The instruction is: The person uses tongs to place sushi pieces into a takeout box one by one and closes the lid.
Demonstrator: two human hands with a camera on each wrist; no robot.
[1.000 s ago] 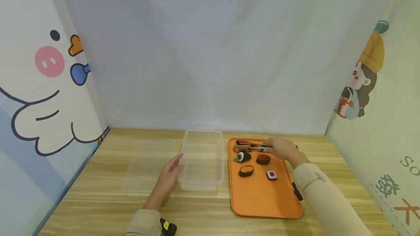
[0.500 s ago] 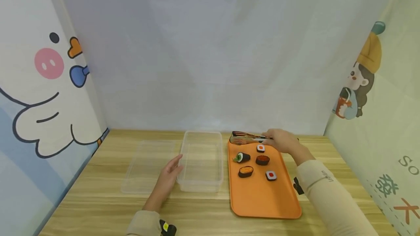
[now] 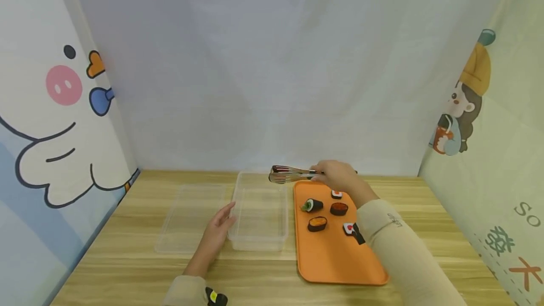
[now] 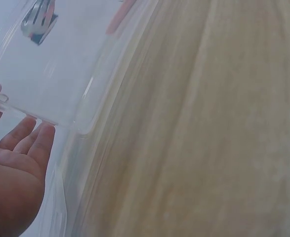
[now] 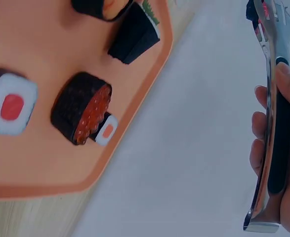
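My right hand (image 3: pixel 337 176) holds metal tongs (image 3: pixel 297 174) with black grips, raised over the far end of the orange tray and the clear box. Pinched in their tips is a small dark piece with some pinkish red (image 5: pixel 253 11); its exact kind is hard to make out. My left hand (image 3: pixel 216 231) rests with extended fingers against the left side of the clear plastic box (image 3: pixel 258 243). On the orange tray (image 3: pixel 335 261) lie a toy hand roll (image 3: pixel 313 205), a red roe sushi (image 3: pixel 339 208), an orange-topped sushi (image 3: pixel 317 224) and two white-and-black sushi rolls (image 5: pixel 10 103).
A clear flat lid (image 3: pixel 189 221) lies on the wooden table (image 3: pixel 250 280), left of the box. Behind the table hangs a pale cloth backdrop (image 3: pixel 272 84), with printed cartoon panels at both sides.
My right hand has lifted the tongs off the tray's far end and moved them left toward the box. A sushi roll behind the roe sushi has come into view. My left hand stays put.
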